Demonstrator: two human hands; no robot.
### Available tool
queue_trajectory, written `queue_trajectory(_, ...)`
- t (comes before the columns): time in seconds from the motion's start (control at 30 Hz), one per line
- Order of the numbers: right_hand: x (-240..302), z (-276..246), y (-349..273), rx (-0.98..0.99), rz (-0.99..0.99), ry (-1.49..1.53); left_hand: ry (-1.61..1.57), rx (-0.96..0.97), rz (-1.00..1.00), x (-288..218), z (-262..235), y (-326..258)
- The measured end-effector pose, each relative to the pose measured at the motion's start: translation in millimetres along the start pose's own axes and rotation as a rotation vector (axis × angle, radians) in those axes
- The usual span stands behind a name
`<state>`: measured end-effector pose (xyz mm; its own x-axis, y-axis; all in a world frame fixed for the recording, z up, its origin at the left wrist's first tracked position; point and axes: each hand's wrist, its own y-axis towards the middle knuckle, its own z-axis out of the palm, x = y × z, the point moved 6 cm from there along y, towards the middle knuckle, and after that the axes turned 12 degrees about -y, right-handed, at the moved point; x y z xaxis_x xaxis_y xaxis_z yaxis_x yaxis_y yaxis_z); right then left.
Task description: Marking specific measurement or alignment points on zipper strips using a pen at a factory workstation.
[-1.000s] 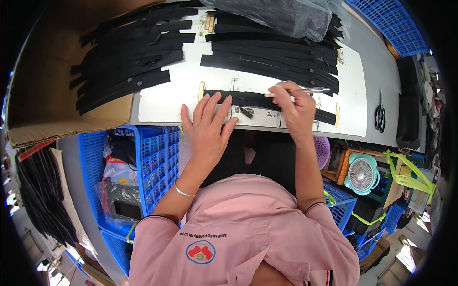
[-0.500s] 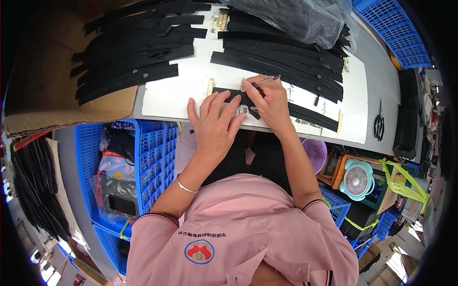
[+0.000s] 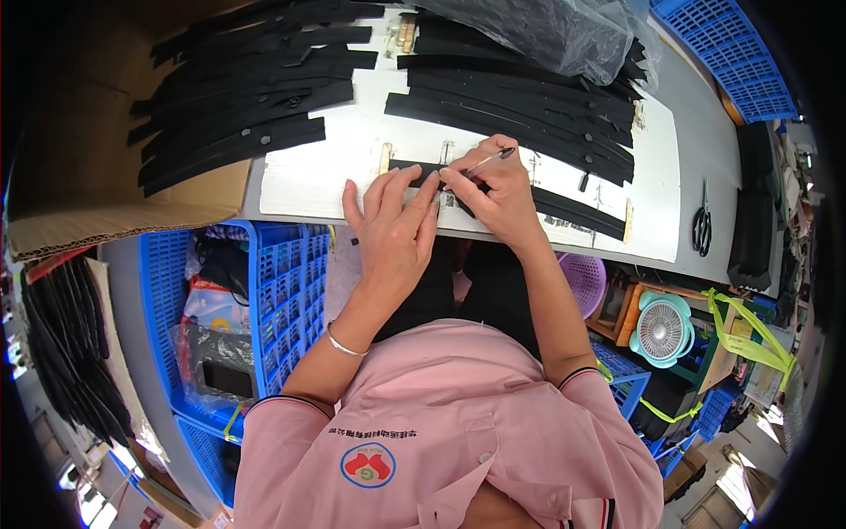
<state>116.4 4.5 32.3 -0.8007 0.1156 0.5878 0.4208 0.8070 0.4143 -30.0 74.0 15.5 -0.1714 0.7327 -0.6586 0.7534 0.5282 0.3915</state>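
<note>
My right hand [image 3: 500, 192] is closed around a slim clear-barrelled pen [image 3: 486, 162], its fingertips down at a narrow black fabric strip [image 3: 407, 165]. The strip lies across a white board [image 3: 308, 176] at the near edge of the table, and its right part runs out past my right wrist. My left hand [image 3: 389, 219] lies flat with fingers spread, index and middle fingertips resting at the strip's near edge. Between the hands, a short dark piece [image 3: 465, 208] hangs toward the table edge. Dark marks show on the board around the strip; the pen's tip is hidden.
Many black strips [image 3: 238, 132] lie in two groups beyond my hands, the right one [image 3: 520, 123] partly under clear plastic [image 3: 564, 44]. A cardboard box [image 3: 211, 189] stands left, black scissors [image 3: 701, 231] right. Blue baskets [image 3: 286, 282], a purple basket [image 3: 583, 284] and a fan [image 3: 661, 329] sit below.
My right hand has shifted slightly left, and the pen has tilted more upright. A clear, shiny piece seen between the hands no longer shows there. My left hand has barely moved.
</note>
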Motion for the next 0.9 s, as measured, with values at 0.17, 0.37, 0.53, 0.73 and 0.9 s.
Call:
queue_trajectory(0.17, 2, 2, 1, -0.02, -0.026, -0.041, -0.017, -0.006, -0.012, 1, 0, 0)
queue_trajectory(0.37, 10, 3, 3, -0.03, -0.095, -0.13, -0.023, -0.013, -0.026, 2, 0, 0)
queue_trajectory(0.53, 19, -5, -3, -0.038, -0.135, -0.183, -0.013, -0.03, -0.01, 2, -1, 0)
queue_trajectory(0.73, 24, -34, -67, -0.246, 0.018, -0.368, -0.015, 0.062, 0.008, -2, -6, 1)
queue_trajectory(0.9, 3, -32, -69, 0.113, 0.149, -0.61, -0.019, 0.069, 0.078, 5, -13, 22)
